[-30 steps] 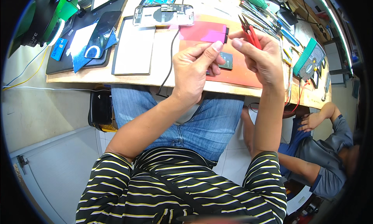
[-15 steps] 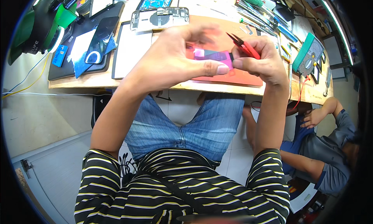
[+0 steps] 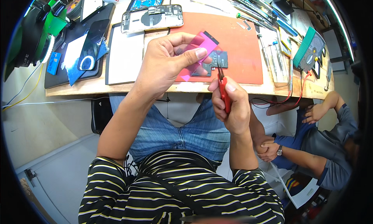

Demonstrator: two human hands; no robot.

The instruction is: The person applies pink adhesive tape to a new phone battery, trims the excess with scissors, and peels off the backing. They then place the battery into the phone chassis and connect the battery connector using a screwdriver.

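Observation:
My left hand (image 3: 165, 64) pinches a pink translucent film strip (image 3: 203, 49) between thumb and fingers, holding it above the front edge of the red work mat (image 3: 241, 49). My right hand (image 3: 230, 103) grips red-handled tweezers (image 3: 223, 88), their dark tips pointing up at the lower end of the strip. Under the strip, a small dark circuit part (image 3: 217, 61) lies on the mat. An opened phone body (image 3: 151, 18) lies at the back of the mat.
A white pad (image 3: 124, 55), a dark tray (image 3: 74, 53) with phone screens and a blue cloth sit left. Screwdrivers (image 3: 272, 18) and a green multimeter (image 3: 309, 49) lie right. Another person (image 3: 311, 142) sits low at the right, hands clasped.
Both hands dropped toward me from the mat's middle. My left hand turned and now lifts the pink strip upright; the tweezers swung from level to pointing up at it.

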